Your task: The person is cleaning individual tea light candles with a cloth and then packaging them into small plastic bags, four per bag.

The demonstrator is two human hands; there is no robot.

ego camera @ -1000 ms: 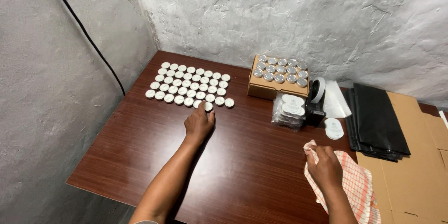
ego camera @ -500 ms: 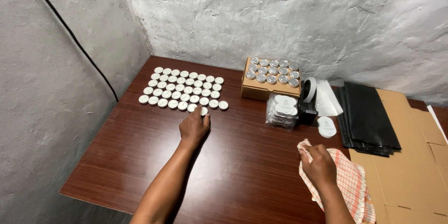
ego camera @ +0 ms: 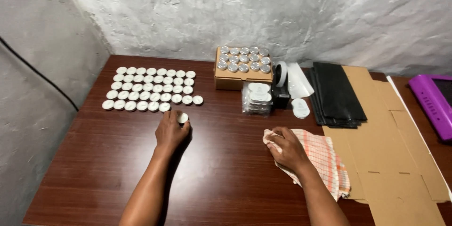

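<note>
i see left hand (ego camera: 170, 131) at table centre, fingers pinched on a small white jar (ego camera: 182, 118) just below the jar rows (ego camera: 151, 89) at 11 o'clock | right hand (ego camera: 288, 149) at 3 o'clock, curled, gripping checked cloth (ego camera: 325, 156) on wooden table (ego camera: 94, 160)

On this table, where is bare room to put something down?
Bare wood lies along the near edge between the left hand and the right hand, and left of the left arm. It is crowded at the white lids, the cardboard box and the checked cloth.
</note>
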